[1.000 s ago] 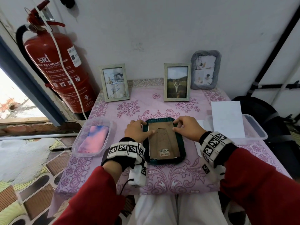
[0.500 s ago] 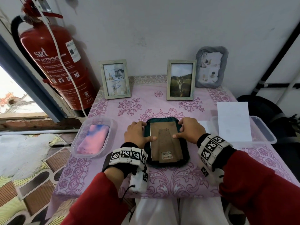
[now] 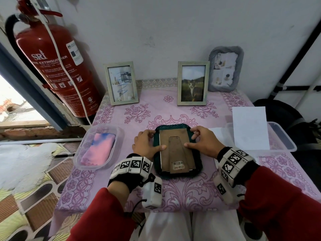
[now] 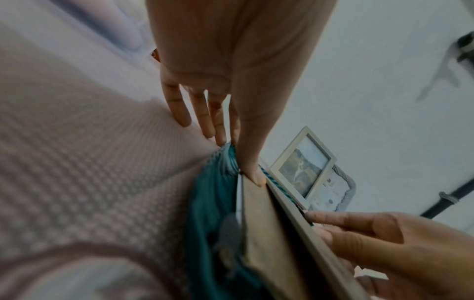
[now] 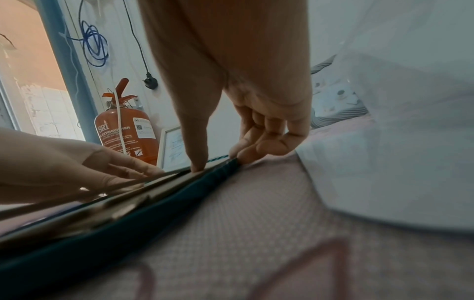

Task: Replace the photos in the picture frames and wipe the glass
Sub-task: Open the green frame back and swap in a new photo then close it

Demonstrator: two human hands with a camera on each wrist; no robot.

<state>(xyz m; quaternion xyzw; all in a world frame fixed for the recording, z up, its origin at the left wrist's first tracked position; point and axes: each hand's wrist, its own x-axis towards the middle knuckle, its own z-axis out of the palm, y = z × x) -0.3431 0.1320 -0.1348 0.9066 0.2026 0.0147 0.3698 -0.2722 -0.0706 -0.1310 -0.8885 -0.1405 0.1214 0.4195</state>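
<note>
A dark green picture frame [image 3: 198,164] lies face down in the middle of the table, its brown backing board [image 3: 175,148] and folded stand facing up. My left hand [image 3: 152,140] is at its far left corner: the thumb presses on the backing [image 4: 266,233] while the straight fingers [image 4: 205,121] reach down to the cloth beside the green rim [image 4: 205,213]. My right hand [image 3: 191,139] grips the far right corner. There the thumb presses on the board and the curled fingers [image 5: 266,146] pinch the frame's edge [image 5: 128,233].
Three more frames stand against the wall: two pale wooden ones [image 3: 121,82] [image 3: 192,82] and a grey one [image 3: 225,68]. A clear tub [image 3: 119,136] at left holds a pink-blue cloth [image 3: 98,148]. A white sheet [image 3: 250,127] lies on the right tub [image 3: 283,136]. A red fire extinguisher [image 3: 57,66] stands at far left.
Both hands stay on the face-down green frame with thumbs on the backing, shifting only slightly. The head view has tilted a little.
</note>
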